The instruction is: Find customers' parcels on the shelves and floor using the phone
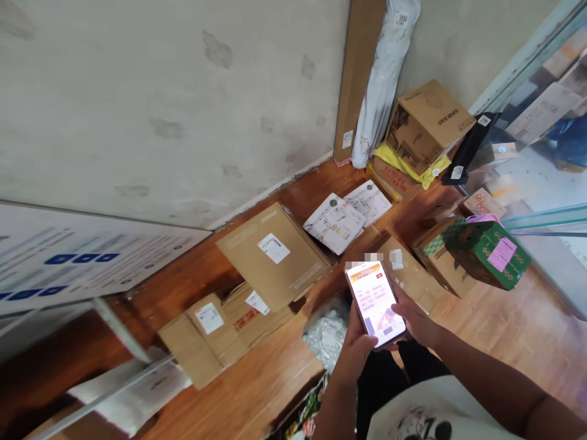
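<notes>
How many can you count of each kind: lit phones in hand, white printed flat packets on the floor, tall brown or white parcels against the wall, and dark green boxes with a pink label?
Phone: 1
White flat packets: 2
Tall parcels: 2
Dark green box: 1
Total: 6

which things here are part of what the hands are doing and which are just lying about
In use:
- phone
- left hand and right hand, both on it

Seemingly just lying about, untouched:
- brown boxes
- white packets
- green box
- black parcel
</notes>
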Tool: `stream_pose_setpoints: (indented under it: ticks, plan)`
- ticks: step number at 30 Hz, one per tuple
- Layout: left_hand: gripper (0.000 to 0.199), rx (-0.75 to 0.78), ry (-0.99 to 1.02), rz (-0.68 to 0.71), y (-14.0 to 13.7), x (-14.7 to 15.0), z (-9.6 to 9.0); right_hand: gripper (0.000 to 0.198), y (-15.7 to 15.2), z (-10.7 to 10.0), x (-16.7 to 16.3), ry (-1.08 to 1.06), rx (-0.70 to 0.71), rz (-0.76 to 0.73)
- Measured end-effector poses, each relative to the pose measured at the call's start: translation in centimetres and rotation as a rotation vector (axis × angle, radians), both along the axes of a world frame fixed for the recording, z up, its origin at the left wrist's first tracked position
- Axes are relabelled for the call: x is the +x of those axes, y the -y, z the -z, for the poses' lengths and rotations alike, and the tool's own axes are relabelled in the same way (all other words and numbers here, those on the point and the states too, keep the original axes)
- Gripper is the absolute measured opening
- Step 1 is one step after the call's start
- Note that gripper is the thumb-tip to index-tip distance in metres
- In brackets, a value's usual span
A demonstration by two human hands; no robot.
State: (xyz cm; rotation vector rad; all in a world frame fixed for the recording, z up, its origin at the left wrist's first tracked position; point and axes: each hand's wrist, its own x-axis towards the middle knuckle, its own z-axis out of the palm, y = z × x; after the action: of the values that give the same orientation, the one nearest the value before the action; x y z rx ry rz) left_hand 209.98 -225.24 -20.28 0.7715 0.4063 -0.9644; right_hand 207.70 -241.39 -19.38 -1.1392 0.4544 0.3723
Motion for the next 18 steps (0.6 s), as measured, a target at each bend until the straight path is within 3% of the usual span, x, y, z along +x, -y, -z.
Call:
stream_pose_setpoints:
  ticks: [2,7,10,14,18]
  plan:
    - [0.097,-0.017,-0.032,-0.013,0.8,-0.7,-0.2,0.063,0.8,-0.5,-1.2,0.021,-0.010,-0.027]
    - [0.090,0.144,-0.023,-0.075,3.0,-2.5,0.8,0.051,2.1,-1.3,-3.0,0.037,-0.102,-0.103]
    - [0.089,0.167,-0.027,-0.142,3.7,-3.2,1.4,0.047,2.4,-1.6,-3.4,0.065,-0.168,-0.117]
    - [0.085,0.103,-0.013,-0.082,3.2,-3.2,0.7,0.038,2.3,-1.7,-3.5,0.107,-0.243,-0.146]
    - [0.087,-0.008,0.017,-0.045,2.3,-2.9,-0.3,0.053,2.2,-1.7,-3.3,0.108,-0.288,-0.147]
